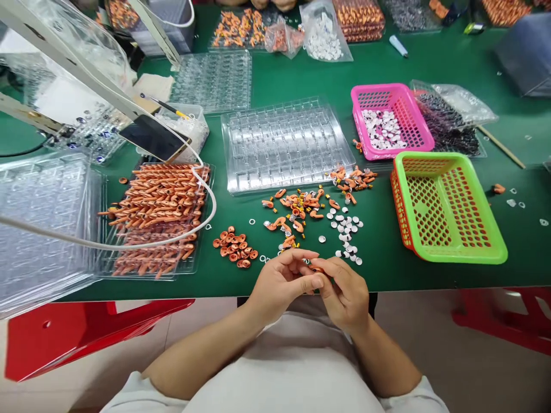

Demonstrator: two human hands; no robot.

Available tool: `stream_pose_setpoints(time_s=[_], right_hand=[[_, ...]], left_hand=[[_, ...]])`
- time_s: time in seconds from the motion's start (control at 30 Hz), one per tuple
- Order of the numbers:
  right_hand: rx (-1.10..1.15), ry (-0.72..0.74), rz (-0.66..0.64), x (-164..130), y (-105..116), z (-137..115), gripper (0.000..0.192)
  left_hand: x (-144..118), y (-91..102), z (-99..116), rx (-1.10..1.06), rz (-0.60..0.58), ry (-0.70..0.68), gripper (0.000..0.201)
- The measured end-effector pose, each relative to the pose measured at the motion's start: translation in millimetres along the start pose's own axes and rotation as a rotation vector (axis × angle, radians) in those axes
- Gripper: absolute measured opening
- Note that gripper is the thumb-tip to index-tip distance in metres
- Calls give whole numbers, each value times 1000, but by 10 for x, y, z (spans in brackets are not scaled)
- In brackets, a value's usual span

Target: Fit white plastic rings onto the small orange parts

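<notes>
My left hand (pixel 279 284) and my right hand (pixel 345 289) meet at the table's front edge, fingers closed around a small orange part (pixel 317 269). Most of that part is hidden by the fingers, and its exact kind does not show. Just beyond the hands lies a loose heap of curved orange pieces (pixel 301 201) with yellow and white bits. To the left is a pile of round orange cups (pixel 235 248) with dark centres. Small white discs (pixel 345 229) are scattered to the right of the heap.
A clear moulded tray (pixel 288 146) lies behind the heap. Stacked orange parts (pixel 161 212) fill a tray at left, under a white cable (pixel 210 212). At right stand a green basket (pixel 501 252) and a pink basket (pixel 426 143) holding white discs. A phone (pixel 152 137) rests at upper left.
</notes>
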State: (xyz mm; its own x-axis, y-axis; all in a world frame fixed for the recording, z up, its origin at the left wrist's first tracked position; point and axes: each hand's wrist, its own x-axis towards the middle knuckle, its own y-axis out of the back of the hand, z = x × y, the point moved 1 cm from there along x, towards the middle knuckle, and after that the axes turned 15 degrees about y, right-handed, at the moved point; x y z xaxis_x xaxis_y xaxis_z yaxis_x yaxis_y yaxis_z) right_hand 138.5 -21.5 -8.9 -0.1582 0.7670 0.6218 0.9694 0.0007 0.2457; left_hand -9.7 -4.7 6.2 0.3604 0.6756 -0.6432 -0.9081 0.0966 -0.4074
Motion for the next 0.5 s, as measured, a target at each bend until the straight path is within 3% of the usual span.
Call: stream_pose_setpoints(time_s=[0.1, 0.23, 0.37, 0.5], right_hand=[[133, -282, 125, -83, -32, 75, 22], [367, -546, 294, -161, -86, 171, 26], [462, -663, 339, -158, -149, 159, 29], [402, -638, 277, -124, -195, 151, 33]], left_hand=[[1, 7, 43, 162, 61, -88, 41], [-14, 70, 50, 448, 258, -363, 29], [-43, 91, 26, 662, 301, -628, 9], [-31, 131, 1, 741, 326, -826, 5]])
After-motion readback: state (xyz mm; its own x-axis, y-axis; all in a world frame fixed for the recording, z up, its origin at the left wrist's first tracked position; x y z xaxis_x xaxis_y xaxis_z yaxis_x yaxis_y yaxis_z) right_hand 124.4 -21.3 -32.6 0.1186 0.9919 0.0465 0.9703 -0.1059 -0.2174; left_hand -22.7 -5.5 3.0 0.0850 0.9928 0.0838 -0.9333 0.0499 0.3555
